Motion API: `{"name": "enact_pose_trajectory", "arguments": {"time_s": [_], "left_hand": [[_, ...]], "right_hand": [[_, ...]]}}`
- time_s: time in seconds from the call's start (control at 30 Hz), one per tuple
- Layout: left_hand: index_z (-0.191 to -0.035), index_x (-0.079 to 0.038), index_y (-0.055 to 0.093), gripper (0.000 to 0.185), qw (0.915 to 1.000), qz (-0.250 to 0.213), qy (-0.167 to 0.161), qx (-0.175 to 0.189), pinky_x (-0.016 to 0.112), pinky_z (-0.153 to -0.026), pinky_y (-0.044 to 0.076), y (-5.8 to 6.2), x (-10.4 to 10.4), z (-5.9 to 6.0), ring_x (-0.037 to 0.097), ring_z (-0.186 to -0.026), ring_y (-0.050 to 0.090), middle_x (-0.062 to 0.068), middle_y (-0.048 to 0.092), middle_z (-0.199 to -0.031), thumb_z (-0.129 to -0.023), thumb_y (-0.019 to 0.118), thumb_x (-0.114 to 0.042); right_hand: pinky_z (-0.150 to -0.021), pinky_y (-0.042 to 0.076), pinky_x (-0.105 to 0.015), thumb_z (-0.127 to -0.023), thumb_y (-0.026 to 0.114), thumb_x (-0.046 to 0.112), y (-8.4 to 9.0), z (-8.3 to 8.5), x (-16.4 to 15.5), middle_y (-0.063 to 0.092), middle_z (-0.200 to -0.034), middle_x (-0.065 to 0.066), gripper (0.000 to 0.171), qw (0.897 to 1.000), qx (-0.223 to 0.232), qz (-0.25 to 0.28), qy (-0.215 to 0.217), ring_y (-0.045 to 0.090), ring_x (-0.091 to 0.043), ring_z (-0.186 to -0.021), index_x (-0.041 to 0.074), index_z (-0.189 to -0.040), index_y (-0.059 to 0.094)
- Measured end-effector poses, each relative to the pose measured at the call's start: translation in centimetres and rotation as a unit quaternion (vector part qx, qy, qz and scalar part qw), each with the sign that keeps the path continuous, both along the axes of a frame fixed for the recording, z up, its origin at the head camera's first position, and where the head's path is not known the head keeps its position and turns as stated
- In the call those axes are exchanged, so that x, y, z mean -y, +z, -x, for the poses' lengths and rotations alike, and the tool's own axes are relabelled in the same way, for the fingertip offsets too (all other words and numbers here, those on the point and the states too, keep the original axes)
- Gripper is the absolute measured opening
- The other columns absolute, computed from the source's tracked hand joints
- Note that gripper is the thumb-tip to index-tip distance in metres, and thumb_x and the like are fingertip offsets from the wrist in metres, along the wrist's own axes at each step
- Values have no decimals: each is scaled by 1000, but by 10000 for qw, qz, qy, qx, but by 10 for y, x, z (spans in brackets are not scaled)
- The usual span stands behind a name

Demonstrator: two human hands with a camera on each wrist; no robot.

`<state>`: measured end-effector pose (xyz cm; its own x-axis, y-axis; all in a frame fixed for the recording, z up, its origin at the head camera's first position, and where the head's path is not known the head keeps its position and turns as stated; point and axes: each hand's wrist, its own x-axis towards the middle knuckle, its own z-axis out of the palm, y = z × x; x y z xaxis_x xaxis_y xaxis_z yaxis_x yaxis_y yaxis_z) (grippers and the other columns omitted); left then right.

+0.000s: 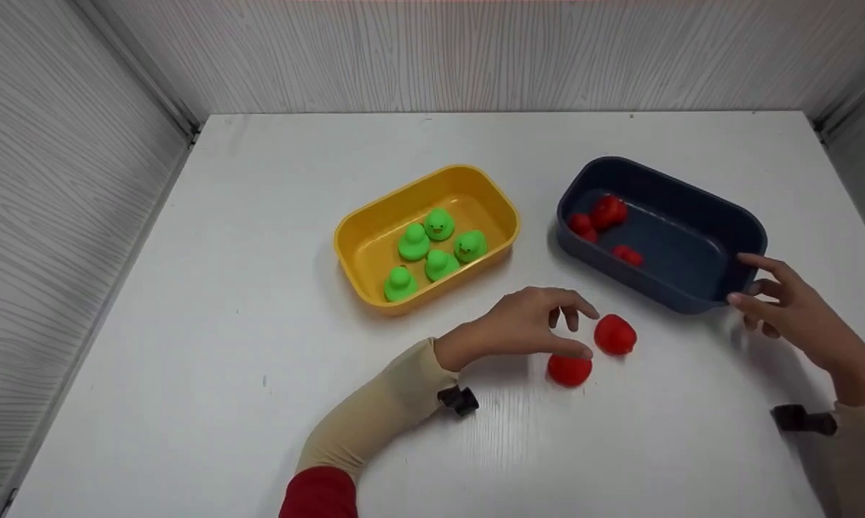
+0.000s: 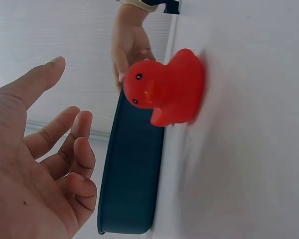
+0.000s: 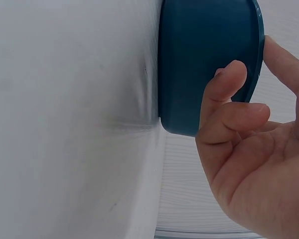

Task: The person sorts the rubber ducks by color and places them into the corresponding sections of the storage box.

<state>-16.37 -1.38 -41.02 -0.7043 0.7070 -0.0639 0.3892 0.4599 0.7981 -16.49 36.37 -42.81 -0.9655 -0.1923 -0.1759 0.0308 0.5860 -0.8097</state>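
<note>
My left hand (image 1: 530, 321) hovers over the table with thumb and fingers spread apart, nothing between them. Its thumb overlaps one red rubber duck (image 1: 568, 372) in the head view, and its fingertips reach close to a second red rubber duck (image 1: 614, 335). A red duck (image 2: 174, 87) stands upright beyond the fingers in the left wrist view. My right hand (image 1: 792, 309) holds the near right corner of the dark blue bin (image 1: 663, 290), thumb and index finger at its rim and the other fingers curled beside it. Red ducks (image 1: 609, 211) lie in this bin's left end.
Left of the dark blue bin, a yellow bin (image 1: 360, 223) holds several green rubber ducks (image 1: 414, 242). Both bins rest on a white table (image 1: 188, 324). Pale wood-grain panels (image 1: 476, 57) close in the back and sides.
</note>
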Motion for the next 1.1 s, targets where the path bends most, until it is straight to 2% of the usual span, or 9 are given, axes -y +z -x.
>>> {"name": "enact_pose_trajectory", "arguments": {"time_s": [0.33,0.53,0.9,1.1], "left_hand": [[-120,-22,65,45,9984,437,-216,292,18,-66,40,-8,16,-4,9,-78,52,-3,68,-97,-79,79,-36],[-119,-24,65,44,9963,723,-425,199,19,-68,40,-12,15,-4,7,-79,52,-5,67,-94,-79,79,-36],[-111,-27,67,36,9930,1040,-544,-156,19,-69,41,-17,10,-7,3,-79,54,-9,63,-87,-79,79,-38],[-111,-28,67,35,9912,1199,-533,-164,20,-68,42,-21,9,-7,3,-79,54,-9,63,-85,-79,79,-36]], "right_hand": [[-52,37,-27,-99,55,20,-1,1,2,51,-89,9,61,10000,-7,-52,-23,51,-10,-63,21,-151,23],[-53,37,-27,-99,55,22,1,1,2,50,-91,9,62,9999,-7,-161,-42,50,-9,-65,20,-151,22],[-52,35,-28,-99,54,21,2,1,0,54,-84,7,62,10000,45,-61,-50,50,-10,-62,21,-151,22],[-53,36,-27,-99,55,21,2,0,1,54,-84,6,63,9999,78,-121,-37,51,-10,-63,19,-152,21]]}}
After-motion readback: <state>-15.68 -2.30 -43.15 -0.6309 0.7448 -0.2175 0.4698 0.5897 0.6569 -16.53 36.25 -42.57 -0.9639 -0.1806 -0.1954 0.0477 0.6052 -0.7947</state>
